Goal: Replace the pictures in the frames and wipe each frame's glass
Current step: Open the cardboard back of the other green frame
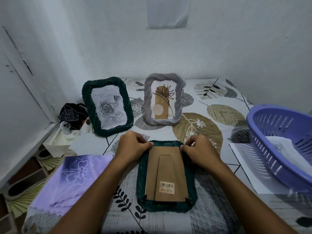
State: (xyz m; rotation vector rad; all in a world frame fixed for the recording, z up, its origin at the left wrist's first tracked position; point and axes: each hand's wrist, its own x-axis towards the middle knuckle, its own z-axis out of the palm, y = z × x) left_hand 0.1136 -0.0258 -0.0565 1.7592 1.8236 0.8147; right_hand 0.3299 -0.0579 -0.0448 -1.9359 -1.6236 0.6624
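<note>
Here, a dark green frame (pixel 166 176) lies face down on the leaf-patterned surface (pixel 211 208), its brown cardboard backing (pixel 166 173) up — the left hand (pixel 133 146) and right hand (pixel 198 149) both have curled fingers pinching at the backing's far corners. Behind it two frames stand upright side by side: another green frame (pixel 107 105) holding a grey rose print, and a grey frame (pixel 163 101) with a tan plant print. A purple cloth (pixel 74 179) lies to the left; a purple basket (pixel 283 146) sits at right — on white paper (pixel 244 159).
</note>
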